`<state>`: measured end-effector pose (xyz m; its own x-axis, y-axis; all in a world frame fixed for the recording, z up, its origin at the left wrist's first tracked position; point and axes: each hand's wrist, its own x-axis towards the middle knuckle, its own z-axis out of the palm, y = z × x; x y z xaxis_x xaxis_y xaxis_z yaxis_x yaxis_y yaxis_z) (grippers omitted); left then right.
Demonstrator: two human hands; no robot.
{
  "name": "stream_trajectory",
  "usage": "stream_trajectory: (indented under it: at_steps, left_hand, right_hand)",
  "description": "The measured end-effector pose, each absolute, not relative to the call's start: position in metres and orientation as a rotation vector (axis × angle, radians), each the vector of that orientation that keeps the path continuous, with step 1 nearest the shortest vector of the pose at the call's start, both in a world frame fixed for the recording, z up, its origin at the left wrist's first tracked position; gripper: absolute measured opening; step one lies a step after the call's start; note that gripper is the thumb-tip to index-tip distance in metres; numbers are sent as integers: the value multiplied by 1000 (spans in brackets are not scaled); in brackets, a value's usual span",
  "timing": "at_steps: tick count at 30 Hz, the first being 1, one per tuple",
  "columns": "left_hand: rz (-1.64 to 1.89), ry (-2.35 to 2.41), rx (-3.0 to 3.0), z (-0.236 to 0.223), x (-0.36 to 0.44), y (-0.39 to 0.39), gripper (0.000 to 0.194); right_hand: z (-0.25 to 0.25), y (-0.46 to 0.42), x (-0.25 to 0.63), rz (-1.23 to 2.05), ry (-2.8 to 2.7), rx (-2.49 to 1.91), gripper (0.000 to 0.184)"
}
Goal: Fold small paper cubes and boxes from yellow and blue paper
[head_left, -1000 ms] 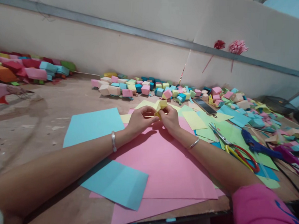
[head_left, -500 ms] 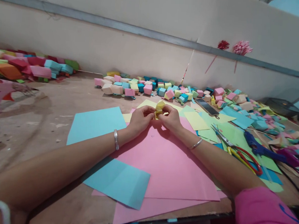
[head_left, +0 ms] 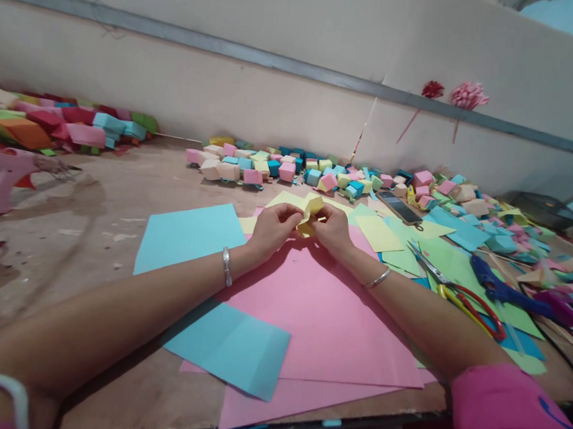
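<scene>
Left hand (head_left: 271, 230) and right hand (head_left: 334, 231): we pinch 1 yellow paper (head_left: 313, 207).
Paper boxes (head_left: 287, 171): along the back edge of our bench (head_left: 117, 199).

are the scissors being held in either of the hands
No, the scissors lie on green paper to the right, while the left hand and right hand hold a yellow paper piece.

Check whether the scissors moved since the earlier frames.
No. Against the phone, the scissors keep their place; only the camera view has shifted.
</scene>
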<state>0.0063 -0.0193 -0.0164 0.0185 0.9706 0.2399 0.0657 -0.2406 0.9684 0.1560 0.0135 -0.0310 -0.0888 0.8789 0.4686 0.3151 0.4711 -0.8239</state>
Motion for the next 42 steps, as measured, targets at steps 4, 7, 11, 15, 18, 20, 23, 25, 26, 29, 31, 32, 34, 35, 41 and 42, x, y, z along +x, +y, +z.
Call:
stream_trajectory:
  at_steps: [4,7,11,15,18,20,23,25,26,29,31,32,34,35,41,42]
  left_hand:
    - [1340,1152,1477,-15,7,-20,20]
    - [1335,1181,1538,-16,5,-18,18]
    - [1339,1217,1643,-18,2,-15,13]
    - [1329,1210,1704,-18,1,-11,10]
    - [1326,1198,1688,-18,1,-10,9]
    - [1322,1199,1661,-18,1,-11,9]
    - [1306,1181,1596,-17,3,-14,13]
    - [1294,1144,1552,-15,4,-16,18]
    - [1286,1116,1529,-14,5,-17,21]
    - [1255,1039,1491,-12,5,-19,26]
    - [1247,1027,1491,-12,5,-18,24]
    - [1254,1032,1499,-12,4,-18,22]
    - [1280,1045,1524,-13,4,-16,21]
    - [1295,1053,1548,-14,3,-16,21]
    - [1325,1103,1688,-11,3,-18,21]
    - [1319,1095,1687,-9,3,-18,21]
  right_hand:
    - [-29,12,157,602,-1666,-1083,10]
    - [-25,8,156,535,-1702,-1068,8]
    - [-21,2,153,551,-1736,-1060,5]
    - [-21,4,152,653,-1755,-1081,6]
    - [-22,8,153,818,-1728,-1093,8]
    - [-24,11,154,902,-1710,-1105,9]
    - [-25,13,156,904,-1700,-1129,10]
    - [-24,12,156,842,-1694,-1149,10]
    - [-24,11,156,788,-1706,-1160,10]
    - [-22,8,156,602,-1802,-1174,11]
    - [-21,6,155,569,-1853,-1162,11]
    - [-20,5,155,582,-1857,-1155,10]
    - [-20,4,154,612,-1840,-1145,9]
    - [-20,4,154,617,-1828,-1144,8]
    - [-23,7,154,634,-1820,-1178,8]
    - [-23,8,154,649,-1822,-1177,9]
